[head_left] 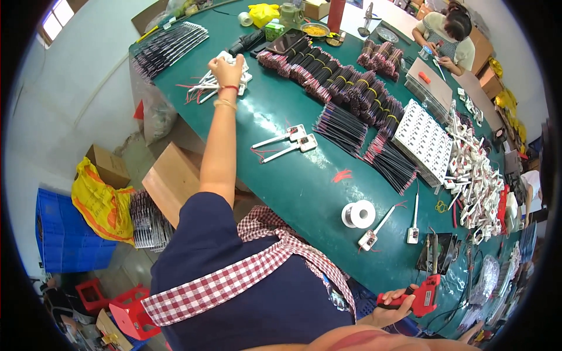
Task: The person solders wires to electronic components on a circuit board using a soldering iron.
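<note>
My left arm stretches to the far left of the table, where my left hand (228,71) is closed over a pile of white square-headed parts (241,82) with white stems and red wires. What its curled fingers hold is hidden. My right hand (393,308) grips a red soldering gun (426,296) by its handle at the lower right; its tip points up by a black holder (448,251). Two like white parts (306,142) lie side by side mid-table. Another two, one (367,240) with red wires, rest near a white-flanged spool of solder wire (358,214).
Banded bundles of black wires (328,73) run across the table. A white punched tray (422,140) stands beside a large heap of white parts (471,169). Red wire scraps (342,175) lie mid-table. Across the table a person (448,41) works. Dark strips (170,50) lie far left.
</note>
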### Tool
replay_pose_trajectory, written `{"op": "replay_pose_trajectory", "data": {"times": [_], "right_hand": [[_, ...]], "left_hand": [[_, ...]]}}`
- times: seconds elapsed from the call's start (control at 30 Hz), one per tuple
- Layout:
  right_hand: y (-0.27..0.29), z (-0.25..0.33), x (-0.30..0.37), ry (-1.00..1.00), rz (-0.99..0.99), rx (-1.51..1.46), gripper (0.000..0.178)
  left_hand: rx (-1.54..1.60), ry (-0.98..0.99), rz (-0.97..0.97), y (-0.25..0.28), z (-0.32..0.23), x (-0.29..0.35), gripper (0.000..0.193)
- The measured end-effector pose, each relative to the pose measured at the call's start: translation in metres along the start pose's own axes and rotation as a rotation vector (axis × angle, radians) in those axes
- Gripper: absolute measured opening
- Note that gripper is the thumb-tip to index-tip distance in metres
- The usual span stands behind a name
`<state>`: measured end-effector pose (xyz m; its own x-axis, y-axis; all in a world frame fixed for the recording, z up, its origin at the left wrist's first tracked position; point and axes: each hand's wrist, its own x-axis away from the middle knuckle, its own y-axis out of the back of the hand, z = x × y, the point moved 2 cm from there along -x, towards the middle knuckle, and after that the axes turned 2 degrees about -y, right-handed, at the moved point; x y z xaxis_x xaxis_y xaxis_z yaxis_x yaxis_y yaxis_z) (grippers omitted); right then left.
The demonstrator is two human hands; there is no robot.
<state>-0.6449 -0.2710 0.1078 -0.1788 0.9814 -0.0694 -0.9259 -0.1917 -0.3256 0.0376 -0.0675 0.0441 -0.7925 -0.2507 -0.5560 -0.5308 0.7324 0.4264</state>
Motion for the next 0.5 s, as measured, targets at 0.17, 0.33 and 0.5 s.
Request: {"op": "replay_pose_trajectory", "data": {"times": [0.17,0.33,0.5], "right_hand": [[0.014,0.003,0.006,0.037,-0.094,-0.038,0.037],[0.039,0.023,-0.005,0.098,-0.107,-0.195,0.037],[0.064,0.035,-0.001,0.166,-0.172,-0.281,0.037]], "left_hand": [[0.309,-0.492,0.106,-0.022,-0.117,0.092,0.02],[0.591,-0.673,0.741,-0.005,-0.221,0.204,0.021],[0.791,-0.72,1.231,0.017,-0.28,0.267,0.024]]}}
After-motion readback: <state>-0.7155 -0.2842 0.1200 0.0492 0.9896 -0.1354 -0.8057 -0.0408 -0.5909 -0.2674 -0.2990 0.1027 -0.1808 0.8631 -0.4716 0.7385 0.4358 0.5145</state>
